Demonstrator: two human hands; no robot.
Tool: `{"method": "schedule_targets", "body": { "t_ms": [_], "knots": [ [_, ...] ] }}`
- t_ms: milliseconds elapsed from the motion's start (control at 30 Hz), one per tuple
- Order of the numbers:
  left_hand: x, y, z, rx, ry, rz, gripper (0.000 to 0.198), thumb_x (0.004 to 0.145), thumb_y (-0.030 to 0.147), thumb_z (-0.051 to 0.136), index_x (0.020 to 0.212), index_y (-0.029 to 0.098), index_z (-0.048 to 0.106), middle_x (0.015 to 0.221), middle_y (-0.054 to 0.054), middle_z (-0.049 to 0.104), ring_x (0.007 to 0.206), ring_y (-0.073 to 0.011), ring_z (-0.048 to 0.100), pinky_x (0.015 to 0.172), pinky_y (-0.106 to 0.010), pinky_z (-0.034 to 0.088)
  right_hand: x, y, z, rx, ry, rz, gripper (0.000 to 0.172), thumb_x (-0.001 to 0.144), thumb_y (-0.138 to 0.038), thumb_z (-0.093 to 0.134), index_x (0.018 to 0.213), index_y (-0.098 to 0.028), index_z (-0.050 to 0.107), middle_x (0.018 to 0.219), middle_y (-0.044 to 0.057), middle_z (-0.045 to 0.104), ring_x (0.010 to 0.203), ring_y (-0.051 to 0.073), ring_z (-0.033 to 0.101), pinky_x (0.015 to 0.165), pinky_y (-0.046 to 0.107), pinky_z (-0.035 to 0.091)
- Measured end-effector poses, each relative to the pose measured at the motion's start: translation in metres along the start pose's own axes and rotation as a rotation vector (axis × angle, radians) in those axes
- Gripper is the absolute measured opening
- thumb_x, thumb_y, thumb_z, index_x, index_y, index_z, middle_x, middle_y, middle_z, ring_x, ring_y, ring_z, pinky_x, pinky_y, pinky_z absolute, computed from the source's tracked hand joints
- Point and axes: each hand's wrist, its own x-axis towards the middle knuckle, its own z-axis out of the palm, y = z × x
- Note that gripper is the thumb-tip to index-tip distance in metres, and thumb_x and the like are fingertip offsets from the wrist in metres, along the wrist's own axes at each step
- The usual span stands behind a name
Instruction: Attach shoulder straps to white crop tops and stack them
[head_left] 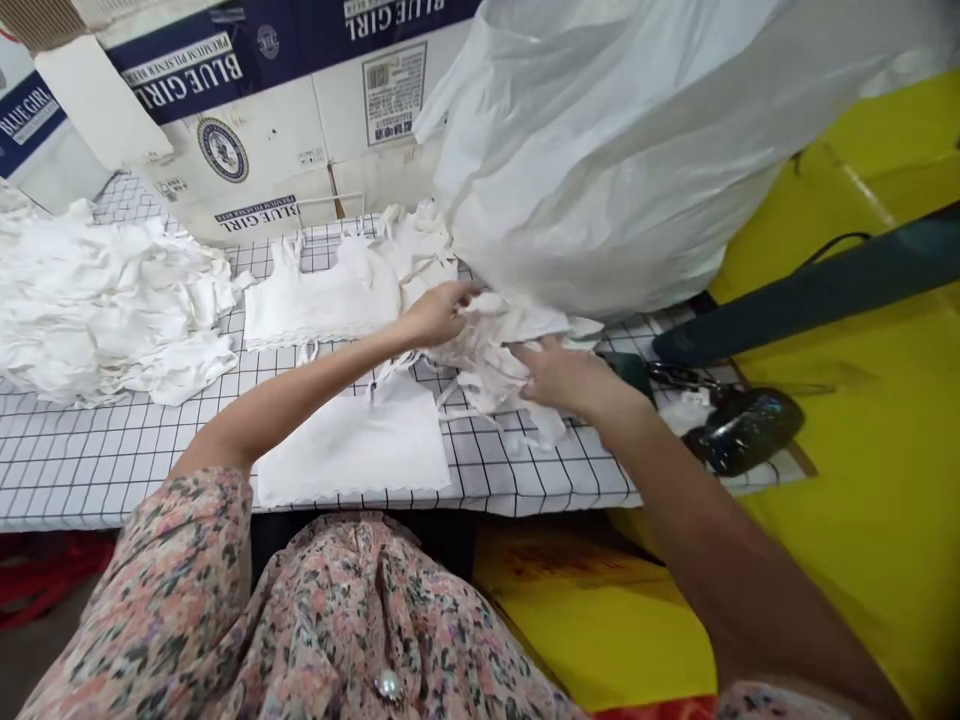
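Observation:
A rumpled heap of white garments [502, 350] with thin straps lies at the middle right of the table. At its left side my left hand [439, 312] has its fingers curled closed on the cloth; the fingertips are partly hidden. From the right, my right hand [562, 378] holds a loose part of the same cloth between thumb and fingers. Nearer my body a white camisole top [356, 445] lies flat, straps pointing away from me. Another white camisole [322, 305] is spread out behind it, beside more crumpled white fabric [420, 240].
A large pile of white garments [97, 300] covers the left of the checked tablecloth [525, 470]. Cardboard beer boxes [277, 110] and a bulging white plastic bag [600, 150] stand behind. At right are a dark green long object [817, 290] and a shiny black object [754, 430].

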Motion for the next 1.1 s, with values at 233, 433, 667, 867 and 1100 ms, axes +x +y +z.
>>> {"method": "schedule_targets", "body": {
  "t_ms": [233, 433, 667, 867, 1100],
  "knots": [
    [-0.047, -0.066, 0.024, 0.152, -0.033, -0.057, 0.054, 0.092, 0.008, 0.056, 0.145, 0.006, 0.064, 0.143, -0.022, 0.068, 0.128, -0.0304, 0.072, 0.112, -0.041, 0.06, 0.129, -0.065, -0.045, 0.12, 0.253, -0.184, 0.052, 0.105, -0.036, 0.052, 0.152, -0.013, 0.054, 0.151, 0.024, 0.056, 0.141, 0.04, 0.053, 0.117, 0.053, 0.042],
    [-0.037, -0.101, -0.002, 0.209, 0.088, -0.023, 0.056, 0.097, 0.007, 0.044, 0.149, 0.012, 0.061, 0.15, -0.018, 0.064, 0.142, -0.0288, 0.063, 0.124, -0.044, 0.051, 0.228, -0.104, -0.028, 0.12, 0.03, -0.091, 0.06, 0.1, -0.026, 0.059, 0.158, -0.01, 0.052, 0.16, 0.028, 0.048, 0.142, 0.04, 0.053, 0.114, 0.05, 0.046],
    [-0.034, -0.195, -0.066, 0.415, 0.265, -0.143, 0.06, 0.101, 0.028, 0.054, 0.158, 0.013, 0.048, 0.172, -0.022, 0.04, 0.168, -0.0398, 0.027, 0.138, -0.063, 0.018, 0.114, -0.034, -0.041, -0.031, 0.146, 0.002, 0.05, 0.098, -0.006, 0.032, 0.126, -0.002, 0.073, 0.142, 0.031, 0.059, 0.121, 0.039, 0.067, 0.101, 0.05, 0.05],
    [0.046, -0.182, -0.073, 0.427, 0.188, -0.183, 0.06, 0.094, 0.012, 0.051, 0.154, 0.014, 0.056, 0.164, -0.019, 0.05, 0.154, -0.0381, 0.045, 0.131, -0.056, 0.035, 0.024, 0.001, -0.035, -0.202, 0.056, 0.156, 0.036, 0.098, -0.013, 0.046, 0.112, -0.007, 0.079, 0.126, 0.031, 0.069, 0.121, 0.047, 0.068, 0.091, 0.054, 0.055],
    [0.093, -0.178, -0.077, 0.477, 0.218, -0.284, 0.026, 0.085, 0.016, 0.068, 0.111, 0.014, 0.076, 0.127, -0.021, 0.068, 0.134, -0.0429, 0.054, 0.117, -0.062, 0.04, 0.165, -0.068, -0.044, 0.202, 0.085, -0.106, 0.043, 0.101, -0.028, 0.053, 0.138, -0.012, 0.068, 0.143, 0.019, 0.068, 0.134, 0.032, 0.064, 0.115, 0.04, 0.048]
  ]
}}
